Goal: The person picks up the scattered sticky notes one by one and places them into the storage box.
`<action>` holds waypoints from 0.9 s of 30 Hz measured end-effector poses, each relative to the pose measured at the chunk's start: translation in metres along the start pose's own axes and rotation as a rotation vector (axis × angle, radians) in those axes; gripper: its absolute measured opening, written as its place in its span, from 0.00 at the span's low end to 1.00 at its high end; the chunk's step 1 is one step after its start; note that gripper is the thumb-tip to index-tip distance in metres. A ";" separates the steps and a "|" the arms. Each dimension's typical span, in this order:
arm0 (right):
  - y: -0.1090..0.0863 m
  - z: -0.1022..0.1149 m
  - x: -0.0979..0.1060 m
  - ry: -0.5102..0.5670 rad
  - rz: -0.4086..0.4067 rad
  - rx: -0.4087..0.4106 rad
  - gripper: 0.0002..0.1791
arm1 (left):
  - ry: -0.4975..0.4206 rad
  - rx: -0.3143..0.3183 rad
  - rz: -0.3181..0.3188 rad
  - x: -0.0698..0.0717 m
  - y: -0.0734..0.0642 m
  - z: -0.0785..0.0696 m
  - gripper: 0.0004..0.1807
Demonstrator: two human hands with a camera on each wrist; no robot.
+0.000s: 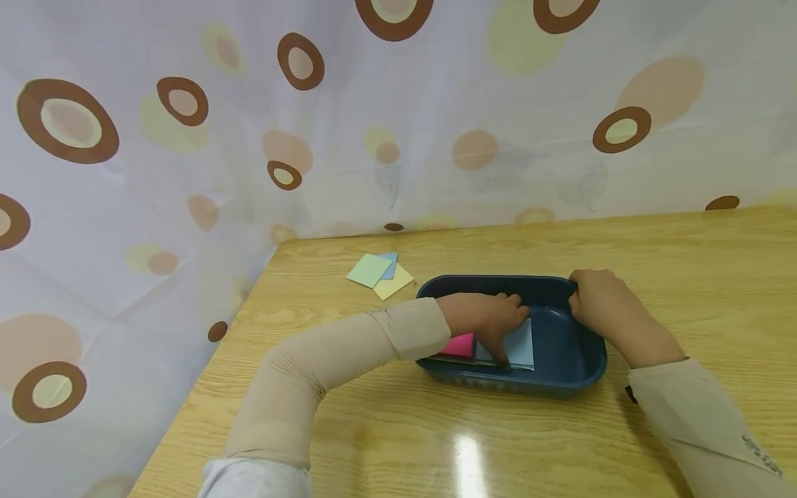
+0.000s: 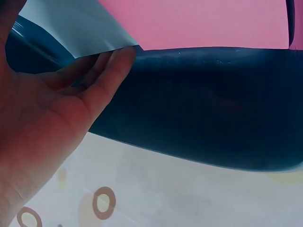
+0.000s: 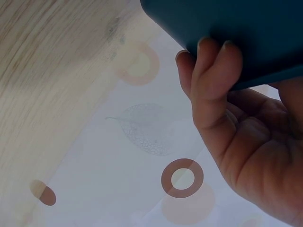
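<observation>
A dark blue plastic basin [image 1: 554, 346] sits on the wooden table. My left hand [image 1: 492, 318] reaches into it and holds a light blue paper square [image 1: 521, 344], thumb at the near edge and fingers at the far one. In the left wrist view the fingertips lie at the edge of the light blue paper [image 2: 78, 28], beside pink paper [image 2: 199, 23]. A pink square [image 1: 459, 345] lies left of the hand, partly hidden by the sleeve. My right hand [image 1: 607, 308] grips the basin's right rim; its curled fingers show against the outer wall in the right wrist view.
Green [image 1: 370, 270], blue [image 1: 389, 268] and yellow paper squares [image 1: 394, 282] overlap on the table [image 1: 386, 429], behind and left of the basin. A patterned curtain [image 1: 436, 124] hangs along the table's back and left edges.
</observation>
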State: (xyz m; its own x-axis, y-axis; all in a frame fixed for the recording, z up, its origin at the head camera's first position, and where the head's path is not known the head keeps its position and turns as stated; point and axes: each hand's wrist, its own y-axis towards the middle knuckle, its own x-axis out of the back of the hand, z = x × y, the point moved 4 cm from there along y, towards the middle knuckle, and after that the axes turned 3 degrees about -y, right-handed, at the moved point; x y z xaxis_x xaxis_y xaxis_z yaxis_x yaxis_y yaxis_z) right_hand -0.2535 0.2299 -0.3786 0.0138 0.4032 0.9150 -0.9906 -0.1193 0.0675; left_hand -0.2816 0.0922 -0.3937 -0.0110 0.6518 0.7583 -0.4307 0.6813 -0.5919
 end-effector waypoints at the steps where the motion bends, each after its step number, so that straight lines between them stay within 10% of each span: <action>1: 0.001 0.001 0.000 0.001 -0.002 0.002 0.15 | 0.001 0.004 0.002 0.000 -0.001 0.001 0.54; 16: 0.006 0.007 -0.002 0.013 0.015 0.014 0.16 | -0.008 0.037 -0.007 0.003 -0.014 0.012 0.57; 23: 0.003 0.005 -0.001 -0.007 -0.017 0.044 0.14 | -0.398 -0.019 -0.402 0.032 -0.067 0.076 0.31; 27: 0.001 0.002 -0.003 -0.018 -0.014 0.049 0.14 | -0.598 0.157 -0.558 0.017 -0.099 0.136 0.21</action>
State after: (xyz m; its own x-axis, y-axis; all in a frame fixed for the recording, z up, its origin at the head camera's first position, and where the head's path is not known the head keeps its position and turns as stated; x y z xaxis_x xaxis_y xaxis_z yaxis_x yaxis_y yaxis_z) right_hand -0.2541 0.2266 -0.3806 0.0306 0.3887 0.9209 -0.9825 -0.1578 0.0992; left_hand -0.3618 -0.0098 -0.2847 -0.2176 -0.0850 0.9723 -0.6355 0.7684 -0.0751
